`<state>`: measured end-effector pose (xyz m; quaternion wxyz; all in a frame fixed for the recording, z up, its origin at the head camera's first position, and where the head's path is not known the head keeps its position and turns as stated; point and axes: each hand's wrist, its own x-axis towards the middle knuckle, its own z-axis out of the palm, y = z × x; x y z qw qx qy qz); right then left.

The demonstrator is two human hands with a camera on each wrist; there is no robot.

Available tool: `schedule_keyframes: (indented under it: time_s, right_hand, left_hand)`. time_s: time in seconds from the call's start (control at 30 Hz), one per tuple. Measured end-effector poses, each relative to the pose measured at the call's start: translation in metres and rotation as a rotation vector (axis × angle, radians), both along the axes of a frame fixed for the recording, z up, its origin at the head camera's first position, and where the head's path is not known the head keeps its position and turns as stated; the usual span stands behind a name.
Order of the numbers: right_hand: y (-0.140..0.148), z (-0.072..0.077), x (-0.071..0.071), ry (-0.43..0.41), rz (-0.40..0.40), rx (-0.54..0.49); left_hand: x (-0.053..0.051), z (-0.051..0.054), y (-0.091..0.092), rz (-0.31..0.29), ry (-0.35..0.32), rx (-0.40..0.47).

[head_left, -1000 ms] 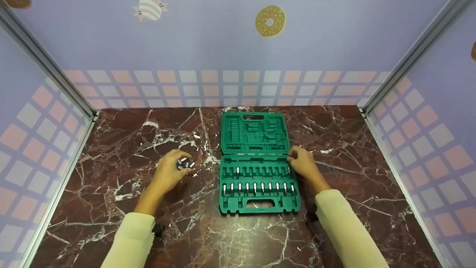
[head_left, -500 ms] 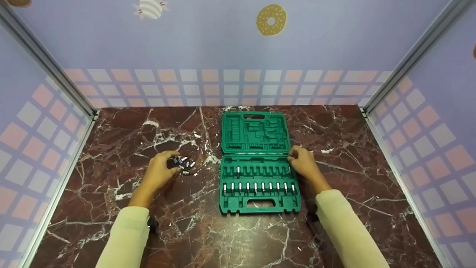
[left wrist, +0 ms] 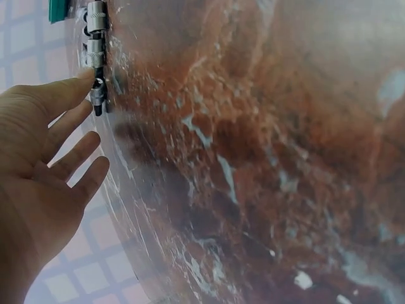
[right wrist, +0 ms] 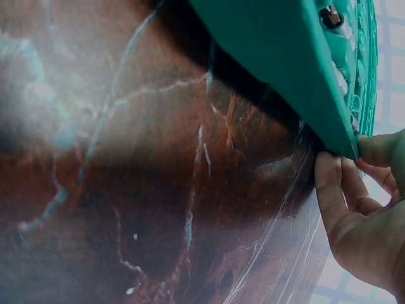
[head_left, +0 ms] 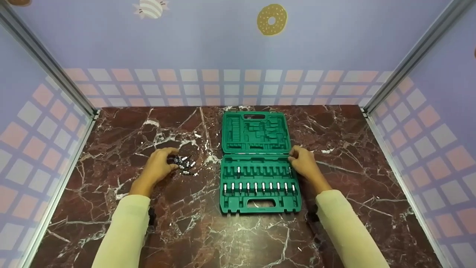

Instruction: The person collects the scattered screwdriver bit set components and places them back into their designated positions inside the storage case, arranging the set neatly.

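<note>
Silvery socket bits [head_left: 186, 164] lie in a small loose pile on the marble table, left of an open green plastic case [head_left: 231, 205]. My left hand [head_left: 155, 166] is at the pile's left side, thumb and fingers spread around that edge. In the left wrist view the thumb tip meets or overlaps the nearest bits [left wrist: 95, 54], and the other fingers are loosely bent. My right hand [head_left: 305, 163] pinches the case's right edge near the hinge, seen closely against the green wall [right wrist: 272, 57] in the right wrist view. One row of case slots holds several bits [head_left: 256, 188].
In the upper row, one bit [head_left: 238, 172] stands at the left and another sits partly behind the right fingers. The moulded lid [head_left: 256, 130] lies back flat. Patterned walls [head_left: 230, 44] enclose the red-brown marble table [head_left: 200, 238] at the back and sides.
My left hand has drawn back leftward from over the pile, uncovering more bits, and its fingers have spread. My right hand keeps its grip on the case edge.
</note>
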<state>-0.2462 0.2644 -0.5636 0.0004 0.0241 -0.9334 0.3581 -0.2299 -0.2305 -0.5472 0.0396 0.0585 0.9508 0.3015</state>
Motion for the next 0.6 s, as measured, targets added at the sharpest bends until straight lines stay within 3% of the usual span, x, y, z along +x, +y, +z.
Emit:
schedule_keyframes:
  time_s: [0.27, 0.6]
  right_hand:
    - [0.0, -0.001, 0.001, 0.004, -0.007, 0.002]
    - [0.0, 0.0, 0.0, 0.002, 0.001, 0.002]
  left_hand:
    - [-0.003, -0.008, -0.001, -0.011, 0.004, -0.009]
    - [-0.003, -0.012, -0.004, 0.021, 0.065, -0.005]
